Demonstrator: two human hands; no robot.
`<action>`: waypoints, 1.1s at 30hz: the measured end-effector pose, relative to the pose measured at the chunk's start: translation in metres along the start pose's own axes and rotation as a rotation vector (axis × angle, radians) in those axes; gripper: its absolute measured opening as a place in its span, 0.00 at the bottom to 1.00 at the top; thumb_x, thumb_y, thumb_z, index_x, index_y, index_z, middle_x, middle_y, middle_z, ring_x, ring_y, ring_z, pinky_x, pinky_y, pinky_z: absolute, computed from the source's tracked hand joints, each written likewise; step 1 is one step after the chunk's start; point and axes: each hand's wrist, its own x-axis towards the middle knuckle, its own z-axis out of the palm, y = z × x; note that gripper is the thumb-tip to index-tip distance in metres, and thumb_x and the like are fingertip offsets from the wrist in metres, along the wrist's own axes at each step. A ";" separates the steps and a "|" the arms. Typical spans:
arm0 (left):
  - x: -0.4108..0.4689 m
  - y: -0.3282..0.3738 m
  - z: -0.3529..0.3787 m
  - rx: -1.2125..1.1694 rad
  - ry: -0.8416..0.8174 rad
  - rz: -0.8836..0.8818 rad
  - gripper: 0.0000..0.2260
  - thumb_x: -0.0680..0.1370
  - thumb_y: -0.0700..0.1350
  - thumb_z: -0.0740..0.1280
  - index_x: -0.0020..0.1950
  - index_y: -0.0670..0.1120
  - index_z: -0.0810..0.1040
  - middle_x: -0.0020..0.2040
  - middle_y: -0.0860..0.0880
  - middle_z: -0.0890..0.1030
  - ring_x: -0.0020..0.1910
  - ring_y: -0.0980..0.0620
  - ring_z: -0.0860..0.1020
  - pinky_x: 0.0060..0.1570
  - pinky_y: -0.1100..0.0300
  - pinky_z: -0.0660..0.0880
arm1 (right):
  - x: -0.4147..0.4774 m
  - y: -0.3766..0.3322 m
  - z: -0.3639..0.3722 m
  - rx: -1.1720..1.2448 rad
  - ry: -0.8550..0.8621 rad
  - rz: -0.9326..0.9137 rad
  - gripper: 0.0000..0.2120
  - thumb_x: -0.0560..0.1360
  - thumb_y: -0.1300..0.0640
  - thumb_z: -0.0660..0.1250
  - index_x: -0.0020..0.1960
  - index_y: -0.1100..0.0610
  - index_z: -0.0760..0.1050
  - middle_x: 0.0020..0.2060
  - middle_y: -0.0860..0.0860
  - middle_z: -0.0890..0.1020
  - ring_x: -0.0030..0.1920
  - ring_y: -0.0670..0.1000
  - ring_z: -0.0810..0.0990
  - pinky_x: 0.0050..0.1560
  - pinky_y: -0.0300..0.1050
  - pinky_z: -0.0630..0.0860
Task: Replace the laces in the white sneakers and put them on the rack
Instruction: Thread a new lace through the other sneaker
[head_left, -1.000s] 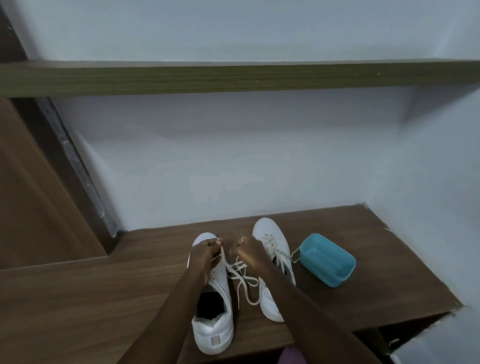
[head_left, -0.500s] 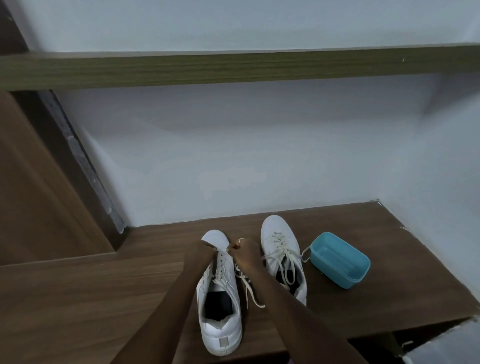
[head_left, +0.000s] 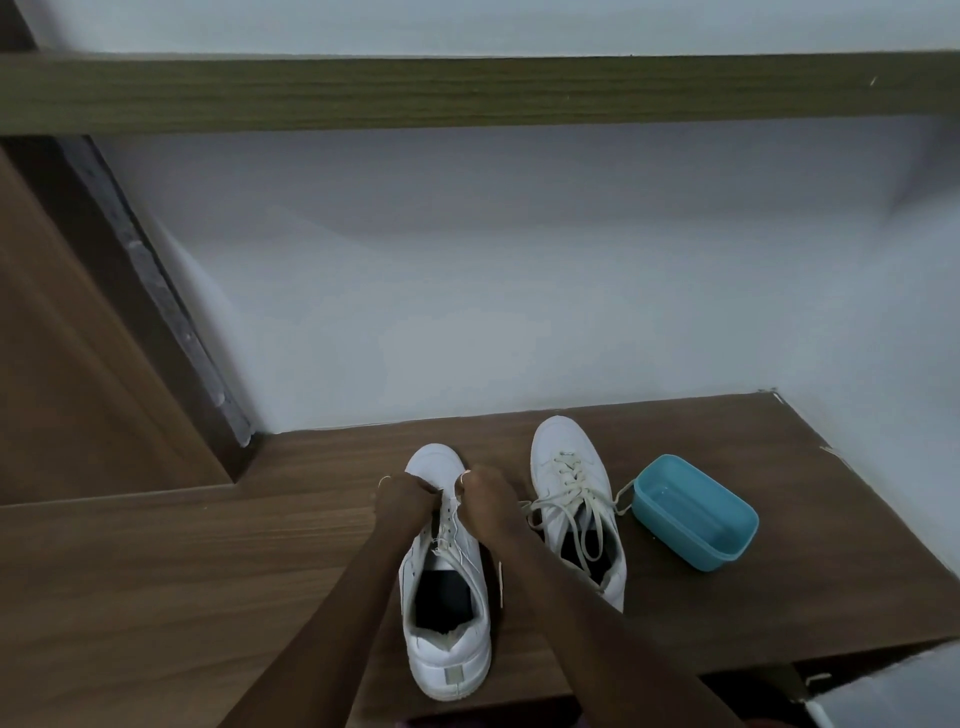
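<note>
Threading the lace through the left sneaker by its toe, left hand and right hand both pinching it, next likely needing ends evened, then crossed.

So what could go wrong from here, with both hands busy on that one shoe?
1. The left hand and right hand pinch the lace near the toe of the near sneaker, whose heel sits close to the front edge of the shelf; a hard pull might drag it off.
2. The loose laces of the other sneaker sprawl, one reaching the blue tub; a forearm could snag them and shift the tub.
</note>
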 end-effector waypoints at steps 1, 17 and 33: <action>-0.002 -0.001 -0.001 -0.019 -0.017 0.000 0.07 0.73 0.40 0.66 0.40 0.48 0.84 0.42 0.45 0.84 0.41 0.51 0.77 0.35 0.67 0.65 | 0.000 -0.002 -0.001 -0.014 -0.011 -0.002 0.11 0.74 0.68 0.59 0.51 0.68 0.79 0.52 0.63 0.79 0.54 0.60 0.77 0.51 0.49 0.72; 0.007 -0.012 0.016 0.222 0.159 0.030 0.10 0.73 0.45 0.67 0.54 0.46 0.81 0.57 0.48 0.74 0.59 0.46 0.71 0.55 0.54 0.72 | 0.008 -0.003 0.007 0.421 0.150 0.278 0.14 0.73 0.71 0.61 0.36 0.54 0.71 0.33 0.49 0.79 0.37 0.49 0.84 0.42 0.47 0.80; 0.015 -0.031 -0.004 -0.525 0.052 -0.066 0.07 0.59 0.42 0.73 0.25 0.40 0.78 0.25 0.56 0.74 0.51 0.39 0.78 0.40 0.59 0.67 | -0.002 -0.024 -0.001 0.407 0.018 0.156 0.10 0.70 0.62 0.69 0.51 0.62 0.78 0.41 0.53 0.77 0.42 0.48 0.74 0.42 0.41 0.71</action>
